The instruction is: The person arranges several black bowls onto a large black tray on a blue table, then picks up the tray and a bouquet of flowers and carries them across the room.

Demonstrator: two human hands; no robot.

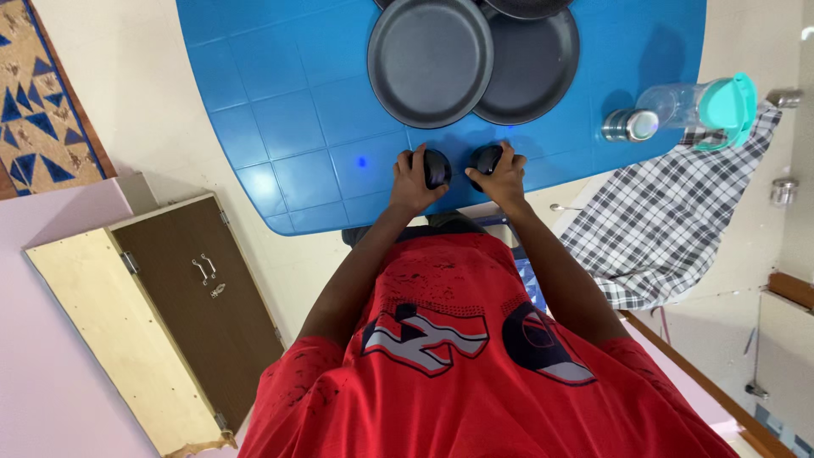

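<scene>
My left hand (410,180) is closed around a small dark round bowl (437,168) at the near edge of the blue tiled table (288,110). Just to its right, my right hand (504,176) grips a second small dark round bowl (486,159). The two bowls sit side by side, a short gap between them, both partly covered by my fingers. Directly beyond them lie two overlapping dark grey plates, the left plate (430,59) on top of the right plate (538,72). A third dark plate (526,7) shows at the top edge.
A clear bottle with a teal lid (708,103) lies on its side at the table's right, beside a small steel cup (629,125). A black-and-white checked cloth (670,220) hangs off the right. A wooden cabinet (178,314) stands at left, a patterned rug (38,110) behind it.
</scene>
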